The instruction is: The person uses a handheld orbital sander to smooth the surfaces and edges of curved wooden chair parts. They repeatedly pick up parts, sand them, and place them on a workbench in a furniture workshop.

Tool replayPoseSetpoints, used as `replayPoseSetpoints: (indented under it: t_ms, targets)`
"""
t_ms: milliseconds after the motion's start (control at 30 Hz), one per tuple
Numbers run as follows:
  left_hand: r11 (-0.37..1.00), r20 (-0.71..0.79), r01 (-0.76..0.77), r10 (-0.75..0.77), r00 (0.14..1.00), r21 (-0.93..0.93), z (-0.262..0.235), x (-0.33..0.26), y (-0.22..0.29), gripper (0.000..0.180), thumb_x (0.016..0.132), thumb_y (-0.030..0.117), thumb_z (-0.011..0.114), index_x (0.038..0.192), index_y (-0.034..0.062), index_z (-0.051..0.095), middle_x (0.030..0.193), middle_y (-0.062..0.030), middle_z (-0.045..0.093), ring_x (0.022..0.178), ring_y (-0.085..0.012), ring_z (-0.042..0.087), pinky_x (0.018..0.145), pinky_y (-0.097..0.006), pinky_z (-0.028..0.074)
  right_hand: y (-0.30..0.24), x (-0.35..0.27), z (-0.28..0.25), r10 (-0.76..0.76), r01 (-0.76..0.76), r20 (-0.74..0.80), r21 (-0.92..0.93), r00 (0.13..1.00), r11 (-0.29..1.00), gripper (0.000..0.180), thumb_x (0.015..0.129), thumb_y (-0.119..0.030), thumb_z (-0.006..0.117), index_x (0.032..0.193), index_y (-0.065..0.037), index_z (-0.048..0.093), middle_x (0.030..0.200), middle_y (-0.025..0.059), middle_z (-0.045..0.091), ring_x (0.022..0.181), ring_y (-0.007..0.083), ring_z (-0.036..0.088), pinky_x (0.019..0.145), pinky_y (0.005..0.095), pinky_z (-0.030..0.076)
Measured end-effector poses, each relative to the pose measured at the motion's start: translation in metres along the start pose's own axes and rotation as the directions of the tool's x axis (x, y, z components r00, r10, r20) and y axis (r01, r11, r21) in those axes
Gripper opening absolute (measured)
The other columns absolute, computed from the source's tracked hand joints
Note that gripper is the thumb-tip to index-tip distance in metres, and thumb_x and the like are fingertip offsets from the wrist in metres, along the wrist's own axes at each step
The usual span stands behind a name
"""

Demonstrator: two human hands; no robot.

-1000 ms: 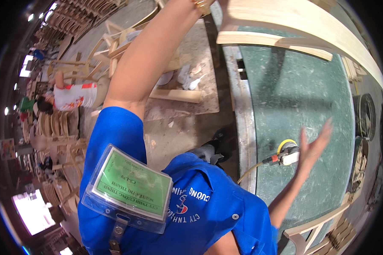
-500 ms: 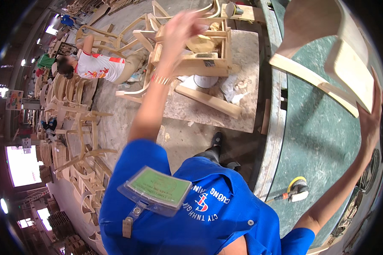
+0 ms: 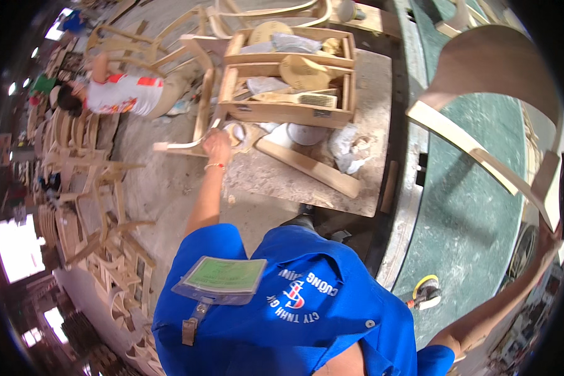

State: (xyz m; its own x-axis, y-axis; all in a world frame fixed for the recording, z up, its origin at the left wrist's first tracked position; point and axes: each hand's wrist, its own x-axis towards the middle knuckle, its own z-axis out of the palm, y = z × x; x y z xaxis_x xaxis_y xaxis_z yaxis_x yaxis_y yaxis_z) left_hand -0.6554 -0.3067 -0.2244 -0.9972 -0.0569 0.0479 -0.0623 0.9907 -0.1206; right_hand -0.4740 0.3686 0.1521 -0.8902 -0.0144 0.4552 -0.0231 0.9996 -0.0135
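Note:
A pale wooden chair frame (image 3: 492, 59) with a broad curved back panel leans over the green-topped bench at the right. My right hand (image 3: 550, 241) grips the lower end of one of its pieces near the picture's rim; part of the fingers is hidden. On the other side, my left hand (image 3: 218, 145) is low beside the wooden toolbox (image 3: 282, 114), its fingers curled in. Whatever it may hold is hidden. Right by it are a ring-shaped roll (image 3: 237, 133) and the end of a curved chair part (image 3: 185, 145).
Sanding discs (image 3: 304, 72) and a brush (image 3: 316, 99) lie in the toolbox. A wooden slat (image 3: 310, 168) and crumpled plastic (image 3: 344, 150) rest on the worn board. A sander (image 3: 427, 291) sits on the green bench (image 3: 470, 207). At left, a person (image 3: 125, 94) is among chair frames.
My left hand has come down from above the toolbox to its near left side. My right hand and the chair frame have shifted lower, and the frame's tilt has changed.

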Motion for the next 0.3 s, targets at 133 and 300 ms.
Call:
replayPoseSetpoints:
  t_ms: [133, 300]
  targets:
    - [0.977, 0.199, 0.181, -0.201, 0.959, 0.111, 0.011, 0.013, -0.015, 0.019, 0.079, 0.030, 0.059, 0.091, 0.0195, 0.068, 0.102, -0.0071, 0.064, 0.091, -0.0252, 0.063, 0.080, -0.045, 0.048, -0.013, 0.025, 0.005, -0.071, 0.067, -0.079, -0.057, 0.994, 0.996, 0.066, 0.083, -0.031, 0.066, 0.138, -0.006, 0.041, 0.139, 0.0100, 0.045, 0.129, 0.0255, 0.040, 0.108, 0.0370, 0.030]
    - [0.990, 0.073, 0.134, -0.137, 0.988, 0.045, 0.010, 0.014, -0.013, 0.027, 0.078, 0.037, 0.065, 0.099, 0.0202, 0.068, 0.112, -0.0012, 0.062, 0.114, -0.0167, 0.053, 0.104, -0.063, 0.022, -0.025, 0.025, 0.010, -0.036, 0.000, -0.165, -0.216, 0.986, 0.976, 0.073, 0.067, -0.013, 0.076, 0.135, -0.016, 0.048, 0.131, 0.0069, 0.054, 0.121, 0.0228, 0.049, 0.106, 0.0357, 0.037]
